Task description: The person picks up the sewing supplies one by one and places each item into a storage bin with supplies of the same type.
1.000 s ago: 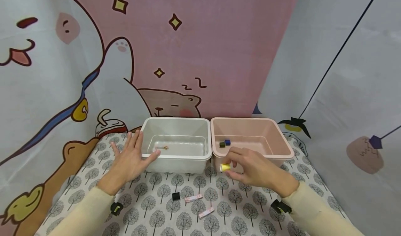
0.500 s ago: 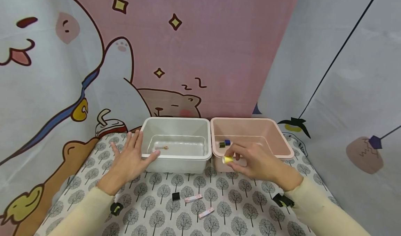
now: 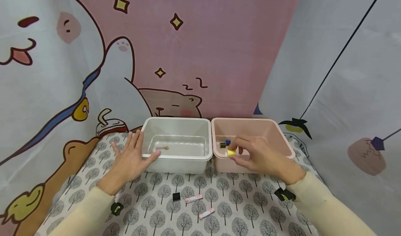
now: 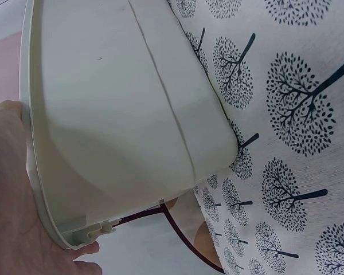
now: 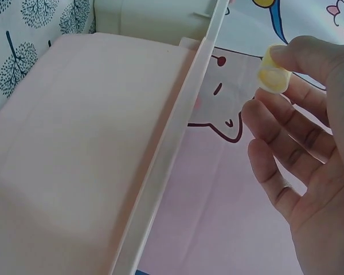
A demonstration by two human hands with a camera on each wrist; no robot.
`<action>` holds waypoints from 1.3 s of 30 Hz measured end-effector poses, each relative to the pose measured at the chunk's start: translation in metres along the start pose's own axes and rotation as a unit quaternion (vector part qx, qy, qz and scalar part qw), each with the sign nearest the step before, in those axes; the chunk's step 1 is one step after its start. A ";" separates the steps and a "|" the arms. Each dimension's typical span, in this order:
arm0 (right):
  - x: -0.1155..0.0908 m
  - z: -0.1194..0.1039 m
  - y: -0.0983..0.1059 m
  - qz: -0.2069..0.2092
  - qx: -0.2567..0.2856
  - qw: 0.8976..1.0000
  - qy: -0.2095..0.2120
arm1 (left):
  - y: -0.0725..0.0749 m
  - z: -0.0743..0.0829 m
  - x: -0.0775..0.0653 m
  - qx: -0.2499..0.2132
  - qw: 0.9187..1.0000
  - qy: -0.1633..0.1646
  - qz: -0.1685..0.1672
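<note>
The yellow spool (image 3: 231,153) is pinched between thumb and forefinger of the right hand (image 3: 258,156), at 9 o'clock from that hand's middle, the other fingers curving beside it. Its long axis runs roughly from 9 to 3 o'clock, a pale end facing 9.

Seen from the head, it overlaps the near rim of the pink bin (image 3: 269,128); the right wrist view shows it clear of that rim. The next move probably turns on this gap, and the right hand is far nearer than the left.

Inside the pink bin, the green spool (image 3: 222,144) lies towards 10 to 11 o'clock from the yellow one, the blue spool (image 3: 228,143) between 11 and 12.

At 9 o'clock stands the white bin (image 3: 178,165), holding a small strip (image 3: 162,148). The left hand (image 3: 130,159) rests at its rim, fingers straight and spread, gripping nothing.

On the cloth (image 3: 150,225), a black block (image 3: 176,196) lies at 8 o'clock, two pink strips (image 3: 206,213) around 7.
</note>
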State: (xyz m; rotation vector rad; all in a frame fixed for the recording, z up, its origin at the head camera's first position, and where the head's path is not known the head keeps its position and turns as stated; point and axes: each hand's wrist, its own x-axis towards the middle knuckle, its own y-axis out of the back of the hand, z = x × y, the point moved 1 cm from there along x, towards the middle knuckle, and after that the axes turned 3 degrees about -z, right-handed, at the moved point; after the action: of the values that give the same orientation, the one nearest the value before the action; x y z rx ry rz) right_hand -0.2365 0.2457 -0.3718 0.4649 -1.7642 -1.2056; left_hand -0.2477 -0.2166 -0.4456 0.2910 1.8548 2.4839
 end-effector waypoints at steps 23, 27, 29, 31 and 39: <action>0.009 0.023 0.014 -0.004 -0.002 1.000 0.001 | 0.000 -0.001 0.000 -0.003 1.000 0.002 -0.003; 0.012 0.025 0.017 -0.009 -0.007 1.000 -0.007 | 0.000 0.000 0.000 -0.001 1.000 0.000 -0.002; 0.014 0.026 0.018 -0.011 -0.011 1.000 -0.010 | 0.000 0.001 0.001 0.000 1.000 0.000 -0.003; 0.015 0.027 0.019 -0.014 -0.017 1.000 -0.012 | 0.000 0.001 0.000 0.000 1.000 0.001 -0.003; 0.020 0.033 0.023 -0.032 -0.053 0.997 -0.039 | 0.001 0.002 0.000 0.003 1.000 0.000 0.000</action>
State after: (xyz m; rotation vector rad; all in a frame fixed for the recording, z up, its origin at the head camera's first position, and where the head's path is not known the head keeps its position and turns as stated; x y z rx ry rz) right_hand -0.2704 0.2589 -0.3455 0.4201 -1.7513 -1.3720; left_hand -0.2475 -0.2152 -0.4443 0.2905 1.8627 2.4789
